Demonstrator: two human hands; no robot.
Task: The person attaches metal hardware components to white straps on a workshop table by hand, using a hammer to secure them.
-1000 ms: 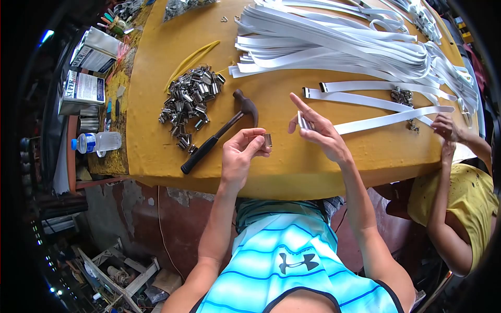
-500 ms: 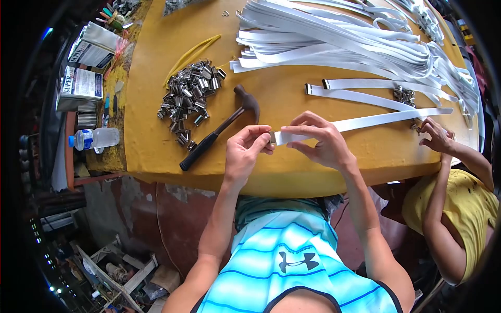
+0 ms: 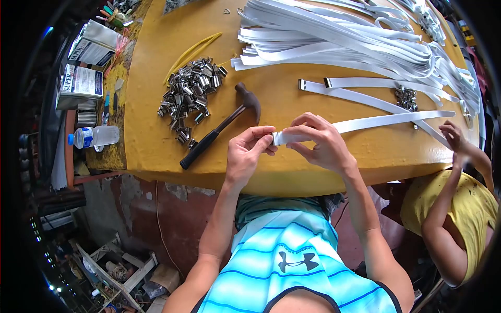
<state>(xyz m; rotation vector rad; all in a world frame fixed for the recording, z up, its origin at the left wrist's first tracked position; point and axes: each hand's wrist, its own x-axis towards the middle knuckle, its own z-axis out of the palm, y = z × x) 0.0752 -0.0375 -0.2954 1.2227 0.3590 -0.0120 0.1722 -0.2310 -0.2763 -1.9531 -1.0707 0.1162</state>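
hands: left (image 3: 249, 154), right (image 3: 318, 141) pinch strap (image 3: 365, 124); hammer (image 3: 219, 131) beside

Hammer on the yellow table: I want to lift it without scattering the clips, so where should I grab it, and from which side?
Take the hammer by the dark grip at its handle end, which points at the table's near edge. Come from that edge, from above: the head lies farther in, and metal clips spill close to the handle's left side.

Small workshop — yellow workbench (image 3: 156, 130), hammer (image 3: 222, 125), pile of metal clips (image 3: 190, 91), stacked white straps (image 3: 339, 39)
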